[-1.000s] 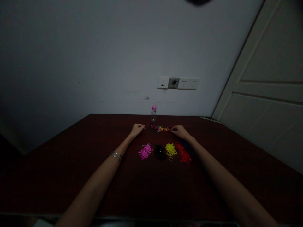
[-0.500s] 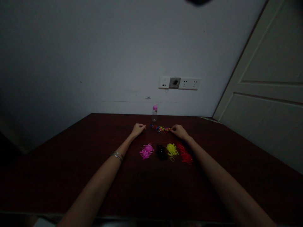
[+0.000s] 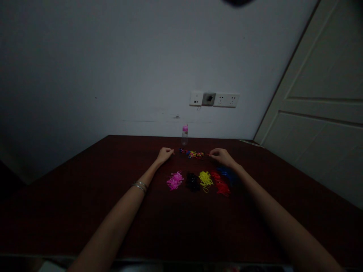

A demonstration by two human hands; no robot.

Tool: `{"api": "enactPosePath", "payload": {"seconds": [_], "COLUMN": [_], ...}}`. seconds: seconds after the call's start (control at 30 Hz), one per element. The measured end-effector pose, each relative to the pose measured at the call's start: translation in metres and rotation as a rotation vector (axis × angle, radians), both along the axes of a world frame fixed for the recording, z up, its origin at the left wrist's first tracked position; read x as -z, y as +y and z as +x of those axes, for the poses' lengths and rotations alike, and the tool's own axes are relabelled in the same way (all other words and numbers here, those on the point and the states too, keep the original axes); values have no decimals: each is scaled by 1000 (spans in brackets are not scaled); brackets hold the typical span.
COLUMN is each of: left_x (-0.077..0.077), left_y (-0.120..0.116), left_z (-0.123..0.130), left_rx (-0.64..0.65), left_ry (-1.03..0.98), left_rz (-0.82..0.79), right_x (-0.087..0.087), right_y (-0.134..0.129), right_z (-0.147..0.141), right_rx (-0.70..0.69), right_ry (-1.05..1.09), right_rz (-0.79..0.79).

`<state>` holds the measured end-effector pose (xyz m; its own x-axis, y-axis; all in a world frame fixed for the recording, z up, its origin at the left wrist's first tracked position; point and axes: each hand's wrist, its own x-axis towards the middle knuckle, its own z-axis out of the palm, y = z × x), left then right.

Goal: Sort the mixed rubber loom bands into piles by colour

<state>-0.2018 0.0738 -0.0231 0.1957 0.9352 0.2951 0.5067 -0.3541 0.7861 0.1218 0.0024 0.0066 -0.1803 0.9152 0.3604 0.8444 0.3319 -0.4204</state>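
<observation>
A row of mixed-colour small rubber bands (image 3: 193, 154) lies at the back of the dark table, between my two hands. My left hand (image 3: 165, 155) rests just left of the row with its fingers closed together; whatever may be between the tips is too small to make out. To the right of the row, my right hand (image 3: 221, 155) pinches what looks like a red rubber band at its fingertips. Nearer to me lie sorted piles of pink bands (image 3: 175, 181), black bands (image 3: 193, 182), yellow bands (image 3: 205, 179), red bands (image 3: 221, 184) and blue bands (image 3: 226, 173), the blue ones partly behind my right wrist.
A clear bottle with a pink cap (image 3: 185, 135) stands behind the mixed row, near the wall. Wall sockets (image 3: 214, 99) sit above the brown table (image 3: 181, 223). A pale panelled door (image 3: 320, 109) is at the right. The light is dim.
My right hand has moved right, away from the mixed row, and the blue pile now shows beside its wrist. My left hand has hardly moved.
</observation>
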Motion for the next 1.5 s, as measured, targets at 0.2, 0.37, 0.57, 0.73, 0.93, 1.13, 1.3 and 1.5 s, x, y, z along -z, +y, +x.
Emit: {"api": "enactPosePath", "payload": {"seconds": [0.2, 0.37, 0.57, 0.73, 0.93, 1.13, 1.3, 1.5], "left_x": [-1, -2, -3, 0, 2, -1, 2, -2], "left_y": [0, -1, -2, 1, 4, -1, 3, 2], "left_z": [2, 3, 3, 2, 1, 2, 2, 2], "left_rx": [-6, -21, -20, -20, -16, -11, -9, 0], "left_ry": [-1, 35, 44, 46, 47, 52, 62, -16], "left_rz": [-2, 10, 21, 31, 40, 26, 27, -11], "right_x": [-5, -10, -10, -11, 13, 48, 60, 62], "right_y": [-39, -68, -80, -70, -43, -28, -26, -27], "right_z": [21, 18, 12, 24, 52, 71, 74, 73], "right_rx": [-158, -227, -242, -198, 56, 184, 155, 156], "right_ry": [-33, -102, -130, -74, -64, -41, -62, -69], "right_rz": [-49, -61, -87, -65, 7, 29, 60, 51]}}
